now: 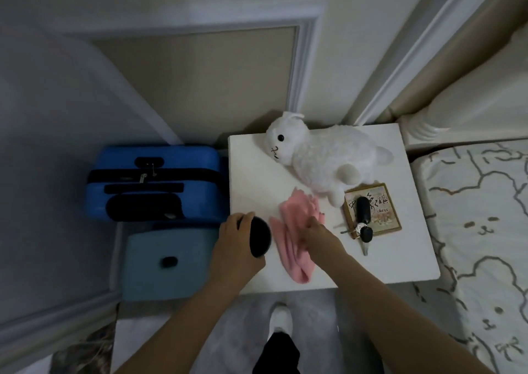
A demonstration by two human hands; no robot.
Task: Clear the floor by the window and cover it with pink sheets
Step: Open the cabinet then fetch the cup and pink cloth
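Fetching step: right hand [315, 235] fingers pinch the pink sheet [288, 242] on the worktop [254, 167]; left hand [238, 236] grips a black object [260, 240]; next, likely lifting the sheet clear.

Pink cloth [288, 239] on the white worktop [257, 173]; white plush sheep [325, 156]; blue suitcase [154, 182] left; bear-outline patterned bed [483, 230] right.

A single head-worn wide-angle view looks steeply down from standing height onto a white worktop [314, 270] close below, wall beyond, bed [480, 230] at right, floor [314, 316] nearest.
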